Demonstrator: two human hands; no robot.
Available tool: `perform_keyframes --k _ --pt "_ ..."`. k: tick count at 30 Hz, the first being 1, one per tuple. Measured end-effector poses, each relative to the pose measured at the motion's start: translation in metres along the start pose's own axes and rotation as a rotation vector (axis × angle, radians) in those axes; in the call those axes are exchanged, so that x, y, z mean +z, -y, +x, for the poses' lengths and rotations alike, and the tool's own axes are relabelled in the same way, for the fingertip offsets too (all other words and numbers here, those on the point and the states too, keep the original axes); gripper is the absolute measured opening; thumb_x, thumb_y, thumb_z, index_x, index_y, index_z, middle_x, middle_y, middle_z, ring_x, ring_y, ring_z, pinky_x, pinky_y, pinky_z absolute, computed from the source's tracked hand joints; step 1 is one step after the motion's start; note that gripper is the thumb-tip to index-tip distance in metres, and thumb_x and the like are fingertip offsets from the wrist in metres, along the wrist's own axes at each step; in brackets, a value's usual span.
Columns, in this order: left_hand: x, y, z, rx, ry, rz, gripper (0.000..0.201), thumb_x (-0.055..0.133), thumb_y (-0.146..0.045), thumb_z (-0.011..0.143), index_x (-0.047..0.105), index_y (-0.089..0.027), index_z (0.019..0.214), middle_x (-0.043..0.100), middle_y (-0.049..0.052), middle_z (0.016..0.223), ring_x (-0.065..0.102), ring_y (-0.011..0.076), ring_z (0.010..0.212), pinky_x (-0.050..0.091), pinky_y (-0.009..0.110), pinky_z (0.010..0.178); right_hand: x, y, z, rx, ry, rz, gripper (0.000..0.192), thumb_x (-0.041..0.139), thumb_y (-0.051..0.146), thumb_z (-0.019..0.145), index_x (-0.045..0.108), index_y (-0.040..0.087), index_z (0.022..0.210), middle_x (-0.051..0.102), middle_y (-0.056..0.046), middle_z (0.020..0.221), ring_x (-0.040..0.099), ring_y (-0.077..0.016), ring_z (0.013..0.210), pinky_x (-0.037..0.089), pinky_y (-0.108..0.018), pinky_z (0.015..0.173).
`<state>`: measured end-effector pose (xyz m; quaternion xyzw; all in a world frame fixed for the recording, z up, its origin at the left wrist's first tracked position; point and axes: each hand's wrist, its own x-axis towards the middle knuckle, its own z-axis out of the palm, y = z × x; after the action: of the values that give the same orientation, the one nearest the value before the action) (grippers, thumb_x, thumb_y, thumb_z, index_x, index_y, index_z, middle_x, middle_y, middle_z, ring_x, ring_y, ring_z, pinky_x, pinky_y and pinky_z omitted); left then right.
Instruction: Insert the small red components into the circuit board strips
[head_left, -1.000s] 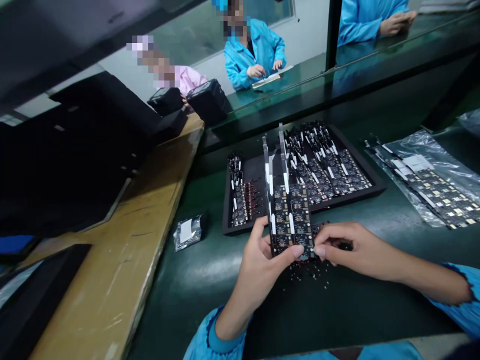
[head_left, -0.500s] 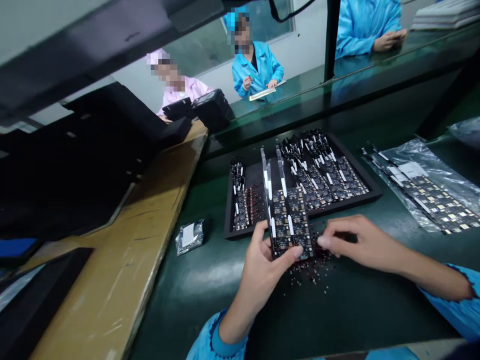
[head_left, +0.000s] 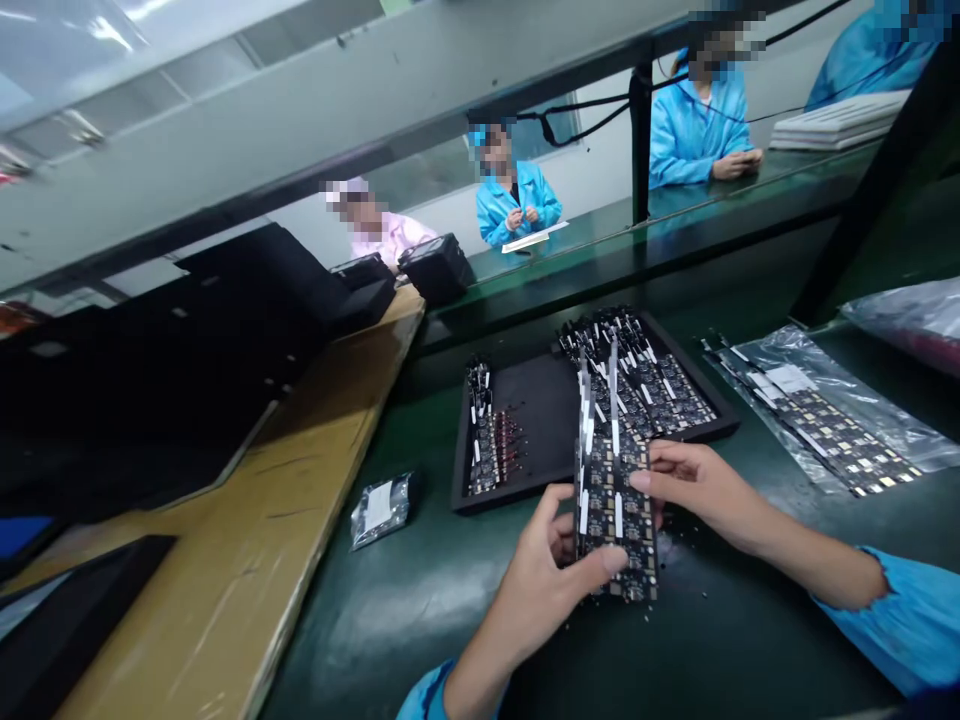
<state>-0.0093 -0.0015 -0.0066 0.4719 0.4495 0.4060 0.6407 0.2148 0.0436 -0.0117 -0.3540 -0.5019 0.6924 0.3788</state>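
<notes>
Black board strip (head_left: pixel 616 510) pinched by left hand (head_left: pixel 544 580) and right hand (head_left: pixel 694 480); judging mid-handling, next needs steady grip over tray (head_left: pixel 540 410).

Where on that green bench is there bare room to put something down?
Bare green mat lies between the small foil packet and the left hand. The black tray is crowded with boards; bagged boards fill the right.

Dim, overhead-lit scene; glare on green tabletop (head_left: pixel 420 590), wide-angle bending at edges.
</notes>
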Motion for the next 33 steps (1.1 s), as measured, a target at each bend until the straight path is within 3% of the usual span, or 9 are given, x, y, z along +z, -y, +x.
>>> perform_keyframes --k 3,6,8,13,18,26,33 --pt "-0.006 0.006 0.006 0.148 -0.182 0.057 0.018 0.077 -0.042 0.078 0.072 -0.029 0.088 0.070 0.003 0.063 0.068 0.0296 0.058 0.055 0.035 0.053 0.005 -0.010 0.000 -0.006 0.040 0.020 0.021 0.084 0.038 0.077 0.072 0.021 0.083 0.066 0.001 0.079 0.064 -0.0170 0.065 0.060 -0.030 0.061" --pt "-0.008 0.013 0.011 0.235 -0.344 0.163 0.031 0.067 -0.051 0.083 0.065 -0.026 0.066 0.058 0.001 0.057 0.058 0.0245 0.052 0.046 0.030 0.047 0.015 -0.020 -0.001 0.016 0.104 0.053 0.018 0.085 0.037 0.075 0.073 0.025 0.082 0.062 0.003 0.076 0.064 -0.0175 0.066 0.060 -0.029 0.059" --pt "-0.007 0.015 0.011 0.235 -0.384 0.198 0.036 0.067 -0.053 0.083 0.062 -0.025 0.061 0.054 0.000 0.055 0.052 0.0233 0.051 0.042 0.030 0.046 0.022 -0.025 -0.002 0.030 0.151 0.064 0.017 0.086 0.035 0.074 0.074 0.028 0.084 0.064 0.003 0.077 0.065 -0.0190 0.070 0.060 -0.030 0.060" --pt "0.000 0.011 0.006 0.227 -0.365 0.136 0.037 0.069 -0.054 0.081 0.060 -0.024 0.060 0.050 -0.001 0.055 0.046 0.0219 0.050 0.039 0.030 0.047 0.030 -0.029 -0.003 0.036 0.194 0.058 0.017 0.086 0.034 0.073 0.073 0.034 0.085 0.069 0.004 0.084 0.064 -0.0215 0.076 0.057 -0.032 0.062" --pt "0.003 0.010 0.005 0.219 -0.327 0.064 0.036 0.069 -0.053 0.081 0.063 -0.022 0.065 0.054 -0.001 0.059 0.048 0.0204 0.054 0.042 0.029 0.051 0.029 -0.027 -0.004 0.020 0.194 0.042 0.015 0.085 0.032 0.075 0.073 0.030 0.083 0.066 0.004 0.081 0.063 -0.0212 0.078 0.056 -0.031 0.067" --pt "0.003 0.015 0.012 0.192 -0.300 -0.008 0.032 0.070 -0.049 0.082 0.068 -0.018 0.073 0.059 -0.001 0.064 0.051 0.0193 0.057 0.045 0.027 0.055 0.032 -0.028 -0.002 0.021 0.187 0.075 0.023 0.081 0.044 0.081 0.071 0.025 0.089 0.069 0.002 0.076 0.066 -0.0176 0.064 0.059 -0.028 0.056" --pt "0.002 0.020 0.015 0.173 -0.295 -0.053 0.030 0.070 -0.048 0.082 0.071 -0.019 0.073 0.062 0.001 0.065 0.053 0.0205 0.059 0.045 0.028 0.055 0.033 -0.030 -0.002 0.011 0.177 0.060 0.028 0.078 0.045 0.084 0.070 0.020 0.093 0.071 0.000 0.078 0.067 -0.0166 0.064 0.059 -0.026 0.056"
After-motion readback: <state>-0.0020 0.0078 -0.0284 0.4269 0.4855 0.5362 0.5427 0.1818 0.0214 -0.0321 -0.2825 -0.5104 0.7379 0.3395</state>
